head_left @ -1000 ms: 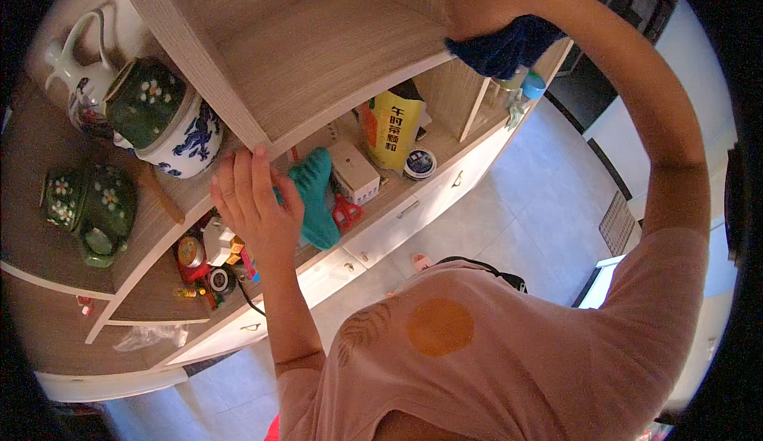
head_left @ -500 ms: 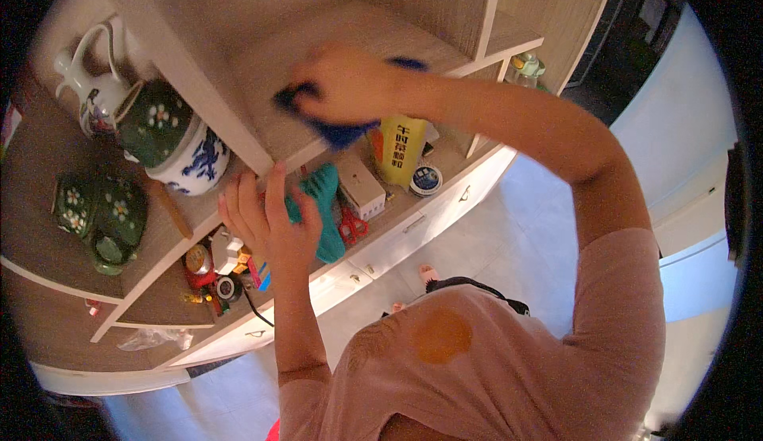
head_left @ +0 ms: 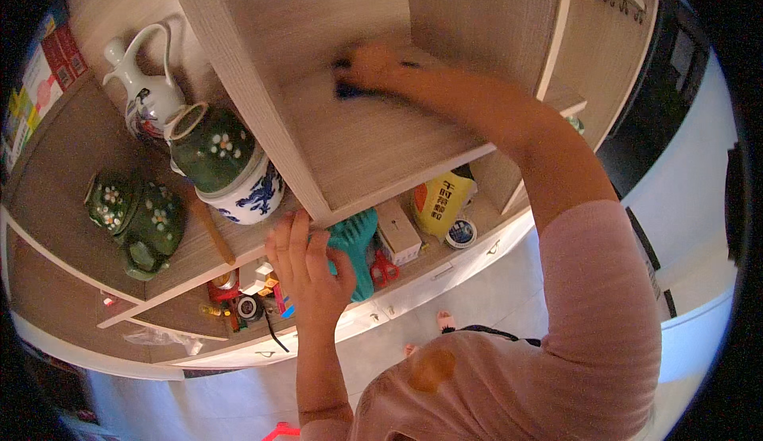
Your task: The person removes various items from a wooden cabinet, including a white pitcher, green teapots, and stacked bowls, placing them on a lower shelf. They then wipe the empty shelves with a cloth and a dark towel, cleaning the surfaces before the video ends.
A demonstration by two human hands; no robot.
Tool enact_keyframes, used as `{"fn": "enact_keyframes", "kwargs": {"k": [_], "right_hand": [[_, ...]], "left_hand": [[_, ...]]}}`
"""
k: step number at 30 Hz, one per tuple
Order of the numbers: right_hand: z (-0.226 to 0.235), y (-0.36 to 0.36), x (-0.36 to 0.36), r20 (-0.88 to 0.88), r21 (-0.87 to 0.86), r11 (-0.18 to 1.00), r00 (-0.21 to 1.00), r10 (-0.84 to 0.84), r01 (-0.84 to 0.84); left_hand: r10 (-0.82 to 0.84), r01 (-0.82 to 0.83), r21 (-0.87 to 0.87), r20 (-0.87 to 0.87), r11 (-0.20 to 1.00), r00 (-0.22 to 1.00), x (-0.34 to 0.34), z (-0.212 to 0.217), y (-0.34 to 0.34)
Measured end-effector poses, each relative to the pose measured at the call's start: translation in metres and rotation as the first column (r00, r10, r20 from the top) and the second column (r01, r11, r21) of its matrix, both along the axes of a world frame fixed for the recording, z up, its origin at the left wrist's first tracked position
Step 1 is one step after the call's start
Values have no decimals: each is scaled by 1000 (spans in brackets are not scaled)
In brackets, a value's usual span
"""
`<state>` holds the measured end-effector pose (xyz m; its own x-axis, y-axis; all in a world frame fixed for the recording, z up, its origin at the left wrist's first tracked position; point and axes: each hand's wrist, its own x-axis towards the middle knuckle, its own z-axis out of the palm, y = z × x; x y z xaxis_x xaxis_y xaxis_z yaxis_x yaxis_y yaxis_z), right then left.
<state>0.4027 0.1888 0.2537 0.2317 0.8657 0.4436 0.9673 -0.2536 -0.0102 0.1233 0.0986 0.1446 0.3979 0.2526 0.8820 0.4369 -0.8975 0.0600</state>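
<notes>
My right hand (head_left: 373,67) presses a dark blue cloth (head_left: 346,89) flat on a wooden shelf board (head_left: 373,147), deep inside the compartment; the hand is blurred. My left hand (head_left: 306,270) rests with fingers apart against the front edge of that shelf, at the foot of the upright divider (head_left: 238,83). A teal comb-like thing (head_left: 358,246) lies just behind the left hand on the shelf below.
To the left stand a white ewer (head_left: 147,87), a green flowered jar (head_left: 211,147) on a blue-and-white bowl (head_left: 246,198), and a green teapot (head_left: 139,218). Below lie a yellow package (head_left: 441,202), a small box (head_left: 397,230), red scissors (head_left: 385,270) and small clutter.
My right hand has swept the blue cloth from the shelf's front edge toward the back of the compartment. My left hand has stayed at the shelf edge.
</notes>
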Motion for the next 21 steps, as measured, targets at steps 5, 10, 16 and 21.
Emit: {"fn": "enact_keyframes", "kwargs": {"k": [5, 10, 16, 21], "right_hand": [[-19, 4, -47, -53, 131, 742, 743, 668, -657], [-16, 55, -1, -20, 58, 953, 954, 300, -299], [-17, 6, -69, 3, 41, 923, 923, 384, -383], [-14, -107, -95, -77, 116, 738, 734, 674, -665]], "left_hand": [[40, -40, 5, -25, 999, 999, -5, 3, 3], [27, -27, 13, -45, 1000, 999, 0, 3, 1], [4, -3, 17, -55, 1000, 998, -8, 3, 6], [30, -28, 36, -46, 999, 998, -7, -3, 9]]}}
